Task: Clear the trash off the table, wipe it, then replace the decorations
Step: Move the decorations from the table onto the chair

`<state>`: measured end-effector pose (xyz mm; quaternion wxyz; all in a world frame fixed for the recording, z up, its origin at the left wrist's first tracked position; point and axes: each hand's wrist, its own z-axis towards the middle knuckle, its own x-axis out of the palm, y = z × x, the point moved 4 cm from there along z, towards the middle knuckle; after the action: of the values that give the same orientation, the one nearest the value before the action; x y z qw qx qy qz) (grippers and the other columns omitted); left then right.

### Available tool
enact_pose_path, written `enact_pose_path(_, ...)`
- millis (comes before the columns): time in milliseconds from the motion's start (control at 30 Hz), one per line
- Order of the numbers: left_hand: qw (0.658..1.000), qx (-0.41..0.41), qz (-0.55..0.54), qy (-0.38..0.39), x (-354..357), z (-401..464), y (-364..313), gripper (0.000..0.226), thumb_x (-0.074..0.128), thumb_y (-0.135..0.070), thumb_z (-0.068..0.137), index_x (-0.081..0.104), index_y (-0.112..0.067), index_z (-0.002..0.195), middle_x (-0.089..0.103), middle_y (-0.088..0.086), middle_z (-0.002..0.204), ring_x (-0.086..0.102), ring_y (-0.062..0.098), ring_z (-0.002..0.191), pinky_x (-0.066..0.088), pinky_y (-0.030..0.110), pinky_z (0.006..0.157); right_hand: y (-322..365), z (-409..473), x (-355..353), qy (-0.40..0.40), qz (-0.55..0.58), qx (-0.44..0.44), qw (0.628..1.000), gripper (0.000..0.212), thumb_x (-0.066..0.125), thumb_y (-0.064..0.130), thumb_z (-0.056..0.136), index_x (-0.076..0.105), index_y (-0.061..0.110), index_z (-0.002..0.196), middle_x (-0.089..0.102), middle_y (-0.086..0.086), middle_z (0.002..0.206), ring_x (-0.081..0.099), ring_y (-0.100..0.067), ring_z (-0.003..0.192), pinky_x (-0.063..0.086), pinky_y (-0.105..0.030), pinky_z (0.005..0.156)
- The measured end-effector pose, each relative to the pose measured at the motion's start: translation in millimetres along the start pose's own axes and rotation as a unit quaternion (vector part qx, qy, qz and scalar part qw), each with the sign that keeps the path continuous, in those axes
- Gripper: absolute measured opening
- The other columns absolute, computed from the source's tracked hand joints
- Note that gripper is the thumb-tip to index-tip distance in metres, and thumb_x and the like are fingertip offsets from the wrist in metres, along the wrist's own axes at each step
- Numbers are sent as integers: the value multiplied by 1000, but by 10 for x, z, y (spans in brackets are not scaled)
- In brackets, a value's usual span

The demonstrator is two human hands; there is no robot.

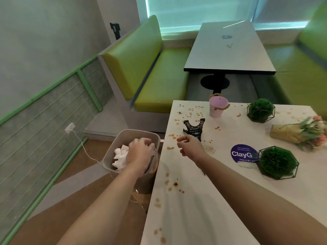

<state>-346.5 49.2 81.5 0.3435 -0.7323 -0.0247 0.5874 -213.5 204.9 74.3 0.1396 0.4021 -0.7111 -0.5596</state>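
Left hand (139,149) reaches into bin (108,154), grasp unclear; right hand (190,145) loosely curled, empty, above stained white table (194,209). Green booth seats (159,82) behind.

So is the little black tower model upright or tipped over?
Tipped over: the tower model lies flat on the table, legs pointing away.

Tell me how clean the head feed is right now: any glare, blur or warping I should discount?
Head view: bright window washes teal glare over the far table; wide-angle warping bends the wall trim and near table edges; the bouquet and right bench smear at the frame's edge; left hand in the bin and right hand read slightly soft.
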Motion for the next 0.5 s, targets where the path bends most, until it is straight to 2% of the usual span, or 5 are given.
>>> enact_pose_path(100, 997, 54, -39, 41, 209, -21, -487, 24, 52, -47, 95, 65, -32, 109, 63, -9, 110, 60, 15, 100, 53, 40, 86, -35, -34, -289, -23, -1, 0, 1000, 12, 58, 10, 90, 64, 16, 99, 61, -2, 82, 57, -16, 68, 50, -33, 70)
enact_pose_path(200, 990, 91, -59, 95, 480, -63, -983, 23, 53, -47, 95, 65, -30, 104, 66, -12, 103, 62, 11, 92, 51, 32, 81, -101, -65, -671, -55, -7, -1, 998, 11, 59, 12, 89, 65, 17, 96, 64, 0, 84, 59, -17, 74, 53, -37, 76)
enact_pose_path(333, 979, 132, -65, 140, 849, -175, -1603, 23, 53, -42, 97, 66, -26, 107, 67, -9, 101, 59, 12, 90, 43, 28, 72, -269, -93, -1312, -111, -14, 14, 994, 11, 61, 12, 89, 67, 17, 97, 66, -2, 91, 61, -19, 83, 53, -40, 84)
enact_pose_path(500, 961, 158, -85, 211, 1400, -374, -2200, 26, 55, -42, 96, 65, -23, 111, 67, -9, 106, 59, 10, 90, 44, 27, 73, -598, -173, -2068, -176, -24, 51, 983, 9, 61, 14, 91, 64, 20, 96, 65, -3, 95, 63, -22, 92, 56, -41, 84)
